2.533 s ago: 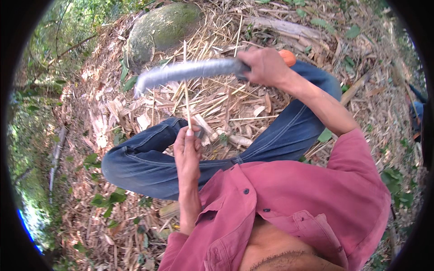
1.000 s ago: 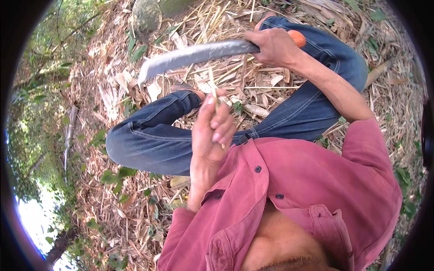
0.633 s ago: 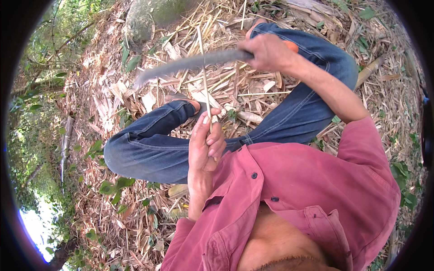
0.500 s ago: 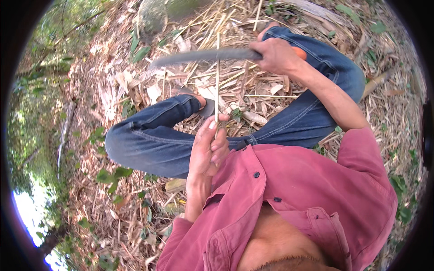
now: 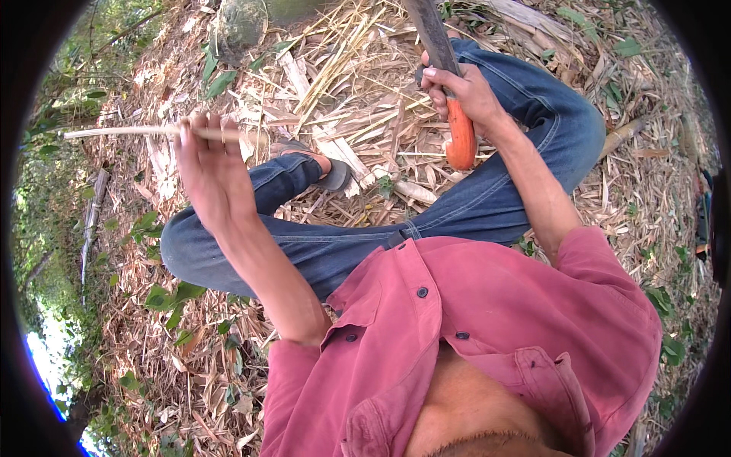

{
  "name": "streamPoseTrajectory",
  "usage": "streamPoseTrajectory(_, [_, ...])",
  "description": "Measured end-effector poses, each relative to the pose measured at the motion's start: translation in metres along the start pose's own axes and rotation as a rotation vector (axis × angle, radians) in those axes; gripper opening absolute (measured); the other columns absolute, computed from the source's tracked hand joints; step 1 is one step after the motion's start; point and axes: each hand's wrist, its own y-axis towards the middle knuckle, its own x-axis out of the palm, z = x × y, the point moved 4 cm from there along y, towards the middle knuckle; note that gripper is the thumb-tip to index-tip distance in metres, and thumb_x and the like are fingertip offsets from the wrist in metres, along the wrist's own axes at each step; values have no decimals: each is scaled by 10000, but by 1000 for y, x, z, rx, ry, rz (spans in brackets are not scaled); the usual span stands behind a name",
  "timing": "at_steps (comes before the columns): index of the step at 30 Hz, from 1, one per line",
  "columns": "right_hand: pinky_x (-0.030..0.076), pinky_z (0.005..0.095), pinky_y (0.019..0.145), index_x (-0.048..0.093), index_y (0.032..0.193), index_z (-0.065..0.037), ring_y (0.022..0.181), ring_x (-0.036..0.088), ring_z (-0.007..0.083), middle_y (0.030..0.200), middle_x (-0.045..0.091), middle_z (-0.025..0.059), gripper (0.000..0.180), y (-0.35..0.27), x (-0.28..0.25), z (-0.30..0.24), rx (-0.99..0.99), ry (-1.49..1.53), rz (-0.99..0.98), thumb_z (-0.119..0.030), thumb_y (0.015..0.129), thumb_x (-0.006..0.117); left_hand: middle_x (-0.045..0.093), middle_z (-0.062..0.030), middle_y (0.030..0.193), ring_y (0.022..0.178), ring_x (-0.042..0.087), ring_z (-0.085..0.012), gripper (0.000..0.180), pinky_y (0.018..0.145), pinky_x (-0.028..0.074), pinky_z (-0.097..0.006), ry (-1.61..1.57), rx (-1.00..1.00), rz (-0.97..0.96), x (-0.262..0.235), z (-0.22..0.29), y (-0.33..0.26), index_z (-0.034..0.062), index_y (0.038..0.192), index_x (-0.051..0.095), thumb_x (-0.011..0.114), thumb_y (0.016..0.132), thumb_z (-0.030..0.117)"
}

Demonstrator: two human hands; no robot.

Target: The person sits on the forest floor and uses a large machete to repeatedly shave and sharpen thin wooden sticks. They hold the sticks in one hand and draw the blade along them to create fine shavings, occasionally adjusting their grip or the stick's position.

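Note:
My left hand [image 5: 209, 171] is raised at the left and holds a thin pale bamboo strip [image 5: 126, 132] that lies level and points left. My right hand [image 5: 464, 91] grips the orange handle [image 5: 460, 137] of a long knife whose grey blade [image 5: 430, 30] points up and away past the top edge. I sit cross-legged in blue jeans [image 5: 487, 206] and a red shirt [image 5: 487, 335], with a sandalled foot [image 5: 312, 160] between the two hands.
Split bamboo strips and shavings [image 5: 343, 68] lie heaped on the ground in front of my legs. A mossy rock [image 5: 240, 23] sits at the top left. Dry leaves and green plants [image 5: 164, 293] cover the ground to the left.
My left hand swung the strip from upright in front of the blade out to the left, now level. The knife turned from lying crosswise to pointing away, and my right hand dropped toward my knee.

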Motion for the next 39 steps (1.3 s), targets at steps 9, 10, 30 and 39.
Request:
streamPoseTrajectory(9, [443,260,466,581,873,8,512,502,93,610,512,1,257,-8,-4,12,47,277,22,-248,895,579,528,-191,1144,1042,572,-257,202,924,514,-389,270,-61,47,-31,26,187,-43,1084,485,461,958,114])
streamPoseTrajectory(10, [441,256,465,572,891,5,514,505,96,606,506,5,254,-8,-5,13,60,288,28,-249,890,583,582,-168,1050,1000,595,-240,154,895,533,-398,313,-66,39,-29,28,208,-27,1049,515,478,941,76])
streamPoseTrajectory(30, [415,244,450,597,847,1,482,493,85,589,521,-1,253,14,5,26,219,113,145,-248,885,586,600,-193,1179,1141,560,-315,434,961,450,-405,2489,-770,-492,-293,-145,208,64,1149,627,665,719,113])
streamPoseTrajectory(39, [420,253,450,601,845,18,479,499,94,589,524,13,280,28,13,22,220,-163,114,-261,870,601,656,-118,1096,1026,617,-294,347,889,470,-402,1941,-177,-402,-129,-163,307,169,1155,624,552,826,251])
